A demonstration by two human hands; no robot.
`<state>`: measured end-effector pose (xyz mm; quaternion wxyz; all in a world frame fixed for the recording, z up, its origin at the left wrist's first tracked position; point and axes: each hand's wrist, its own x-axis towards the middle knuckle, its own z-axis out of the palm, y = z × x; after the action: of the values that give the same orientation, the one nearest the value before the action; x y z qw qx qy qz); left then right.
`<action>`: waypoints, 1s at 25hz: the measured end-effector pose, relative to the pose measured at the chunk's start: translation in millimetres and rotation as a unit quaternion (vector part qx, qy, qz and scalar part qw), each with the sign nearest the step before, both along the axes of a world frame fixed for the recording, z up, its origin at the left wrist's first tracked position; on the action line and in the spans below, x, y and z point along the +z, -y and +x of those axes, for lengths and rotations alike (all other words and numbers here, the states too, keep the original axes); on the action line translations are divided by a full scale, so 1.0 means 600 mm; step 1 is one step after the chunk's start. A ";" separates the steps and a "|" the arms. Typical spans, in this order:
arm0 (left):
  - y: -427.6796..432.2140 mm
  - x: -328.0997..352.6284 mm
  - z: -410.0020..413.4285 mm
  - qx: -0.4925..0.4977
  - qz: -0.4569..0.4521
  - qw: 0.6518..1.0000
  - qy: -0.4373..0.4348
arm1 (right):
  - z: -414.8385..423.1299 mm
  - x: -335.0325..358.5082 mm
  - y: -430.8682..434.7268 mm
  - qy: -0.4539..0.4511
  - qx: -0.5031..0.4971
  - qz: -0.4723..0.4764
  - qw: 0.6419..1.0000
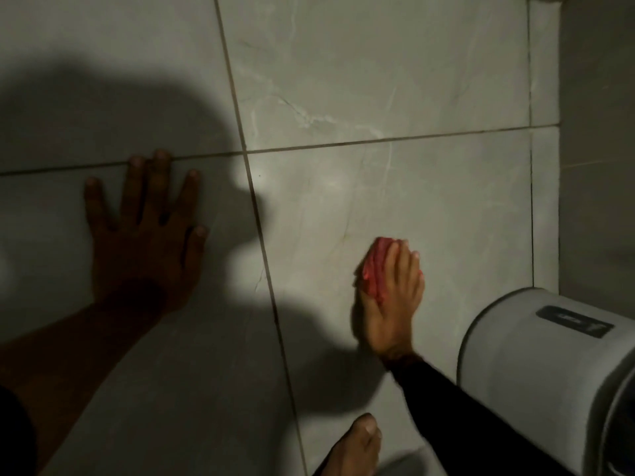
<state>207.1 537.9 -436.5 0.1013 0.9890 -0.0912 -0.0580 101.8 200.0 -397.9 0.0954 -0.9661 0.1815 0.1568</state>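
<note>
My left hand [147,242] lies flat on the grey marbled floor tiles [378,80], fingers spread, in deep shadow at the left. My right hand [395,297], coming out of a black sleeve, grips a bunched red cloth [374,266] and presses it against a tile in the lit middle of the view. The cloth shows between thumb and fingers; the rest of it is hidden under the hand.
A white rounded appliance [536,355] with a dark label stands at the lower right, close to my right forearm. A bare foot [357,444] rests on the tiles at the bottom edge. A grey wall [598,166] runs along the right side. Dark grout lines cross the floor.
</note>
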 end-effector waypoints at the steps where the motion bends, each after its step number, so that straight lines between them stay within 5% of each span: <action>1: 0.001 0.002 0.000 0.000 0.000 1.000 0.001 | 0.033 0.000 0.032 -0.012 -0.068 -0.007 0.998; 4: 0.004 0.003 0.000 0.002 -0.006 1.000 0.002 | 0.233 -0.011 0.057 0.038 -0.176 -0.033 0.983; 7: 0.002 -0.003 0.002 0.002 -0.006 1.000 0.008 | 0.248 -0.034 -0.036 0.073 0.105 -0.033 0.991; 10: -0.002 -0.007 -0.001 0.003 0.002 1.000 0.008 | 0.015 -0.021 -0.076 -0.003 0.247 -0.055 0.967; 13: 0.001 -0.010 0.000 -0.002 0.009 1.000 0.016 | -0.058 0.003 0.006 -0.033 0.141 -0.042 0.989; 17: -0.001 -0.015 -0.002 -0.007 0.011 1.000 0.026 | 0.210 -0.012 0.031 0.042 -0.109 -0.049 0.992; 20: 0.000 -0.016 -0.002 -0.001 0.012 0.999 0.031 | 0.283 -0.039 -0.096 0.120 0.056 -0.048 0.990; 22: 0.000 -0.016 -0.001 0.003 0.010 1.000 0.028 | 0.188 -0.042 -0.173 0.120 0.196 -0.042 0.972; 25: 0.001 -0.014 0.001 0.002 0.013 1.000 0.028 | 0.008 -0.005 -0.178 0.047 0.277 -0.029 0.959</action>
<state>207.4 537.6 -445.1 0.0864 0.9915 -0.0916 -0.0313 106.6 306.9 -400.9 0.0285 -0.9872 -0.0932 0.1261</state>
